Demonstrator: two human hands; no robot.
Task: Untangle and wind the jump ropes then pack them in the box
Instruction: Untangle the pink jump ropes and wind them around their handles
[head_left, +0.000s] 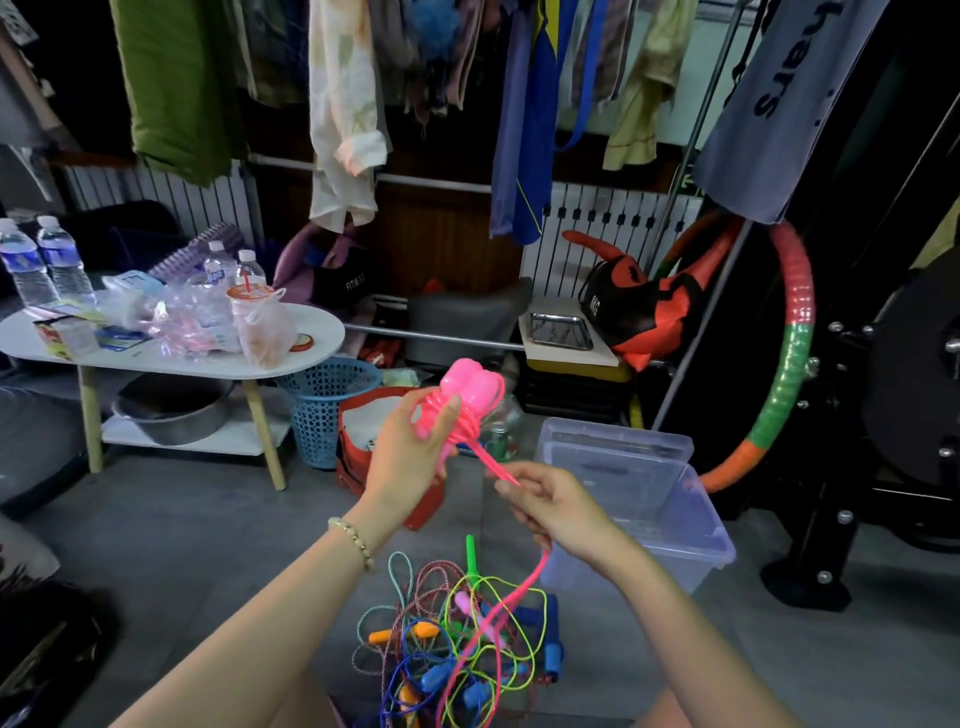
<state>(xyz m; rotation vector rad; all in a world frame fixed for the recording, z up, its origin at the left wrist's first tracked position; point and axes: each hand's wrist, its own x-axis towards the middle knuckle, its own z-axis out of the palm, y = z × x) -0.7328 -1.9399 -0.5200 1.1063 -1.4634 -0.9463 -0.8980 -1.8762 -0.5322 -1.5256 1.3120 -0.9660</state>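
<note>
The left hand (410, 447) grips the pink rope's handles (470, 384) mid-scene; the right hand (550, 512) pinches its cord; the slack trailing into the near tangled pile (457, 644) may snag, left of the open box (649, 499).

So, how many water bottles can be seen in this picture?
4. Two water bottles stand at the far left end of the white table. Two more stand behind the plastic bags. Others may be hidden.

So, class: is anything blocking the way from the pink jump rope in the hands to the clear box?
Nothing visible. The pink jump rope is held up in the air, and the clear box sits open to its right.
</note>
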